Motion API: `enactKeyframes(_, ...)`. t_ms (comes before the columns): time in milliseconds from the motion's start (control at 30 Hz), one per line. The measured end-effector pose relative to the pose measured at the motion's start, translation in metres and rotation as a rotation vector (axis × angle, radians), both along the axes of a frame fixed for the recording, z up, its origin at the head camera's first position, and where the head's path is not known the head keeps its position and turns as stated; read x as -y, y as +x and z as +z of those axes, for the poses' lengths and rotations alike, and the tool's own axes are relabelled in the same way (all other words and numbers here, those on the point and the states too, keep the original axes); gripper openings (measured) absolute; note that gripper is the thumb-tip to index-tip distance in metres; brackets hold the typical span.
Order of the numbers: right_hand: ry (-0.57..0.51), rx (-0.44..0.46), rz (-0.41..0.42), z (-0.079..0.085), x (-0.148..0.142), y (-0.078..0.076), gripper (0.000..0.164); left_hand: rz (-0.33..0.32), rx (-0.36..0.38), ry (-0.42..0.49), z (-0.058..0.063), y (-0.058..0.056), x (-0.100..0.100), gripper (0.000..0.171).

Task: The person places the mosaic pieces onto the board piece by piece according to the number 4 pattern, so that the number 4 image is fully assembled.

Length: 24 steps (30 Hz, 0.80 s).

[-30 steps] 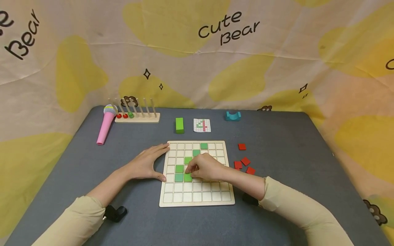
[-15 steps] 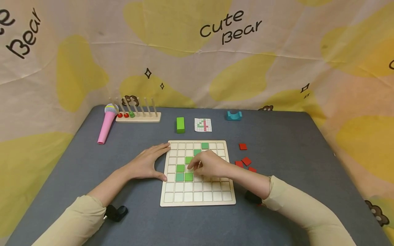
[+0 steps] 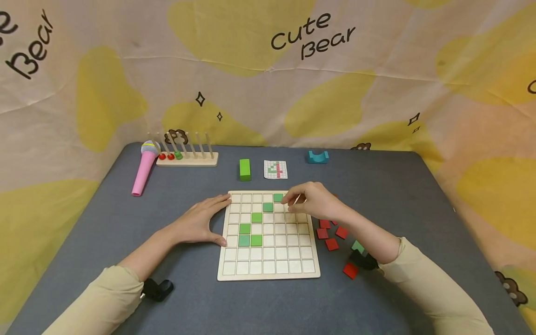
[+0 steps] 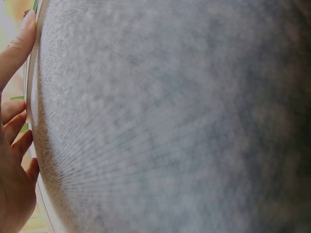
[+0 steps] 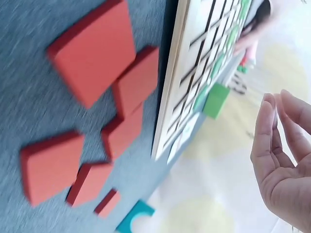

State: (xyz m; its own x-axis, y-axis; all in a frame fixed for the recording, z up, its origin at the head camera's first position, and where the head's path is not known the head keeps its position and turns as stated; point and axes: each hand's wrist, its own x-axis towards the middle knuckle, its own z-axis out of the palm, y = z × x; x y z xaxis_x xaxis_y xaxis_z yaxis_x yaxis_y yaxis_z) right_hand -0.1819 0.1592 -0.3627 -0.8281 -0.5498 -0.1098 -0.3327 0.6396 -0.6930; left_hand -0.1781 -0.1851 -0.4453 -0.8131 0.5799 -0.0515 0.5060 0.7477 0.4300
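On the dark table lies a white square-grid board (image 3: 268, 267) with a pale wooden rim. Several green tiles (image 3: 244, 228) sit in its cells, most in a diagonal up to the far edge. My left hand (image 3: 197, 221) rests at the board's left edge, thumb and fingers spread along the rim. Over the board's far right part hovers my right hand (image 3: 316, 200), its fingers loosely bent near the uppermost green tile. In the right wrist view, nothing shows between the fingertips of that right hand (image 5: 284, 160).
Several loose red tiles (image 3: 331, 244) lie right of the board, with a green tile (image 3: 358, 246) partly behind the right wrist strap. Farther back stand a pink microphone (image 3: 144, 172), a peg rack (image 3: 188, 160), a green block (image 3: 244, 170), a pattern card (image 3: 275, 170) and a teal arch piece (image 3: 318, 157).
My right hand has lifted from the green tile near the board's middle and moved right and away from me, uncovering cells and more red tiles. My left hand has stayed at the board's edge.
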Motion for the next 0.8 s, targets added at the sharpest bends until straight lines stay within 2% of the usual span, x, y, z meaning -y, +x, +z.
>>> enactKeyframes(233, -0.025, 0.017, -0.046, 0.000, -0.029, -0.004, 0.020, 0.004, 0.007, -0.001, 0.000, 0.000, 0.000, 0.116)
enactKeyframes(433, -0.005, 0.028, -0.087, -0.010, -0.054, -0.005, 0.020, 0.004, 0.008, 0.001, 0.001, 0.001, 0.000, 0.115)
enactKeyframes(800, -0.016, 0.129, -0.095, -0.024, -0.101, -0.001, 0.022, 0.005, 0.019, -0.002, 0.000, 0.001, -0.001, 0.116)
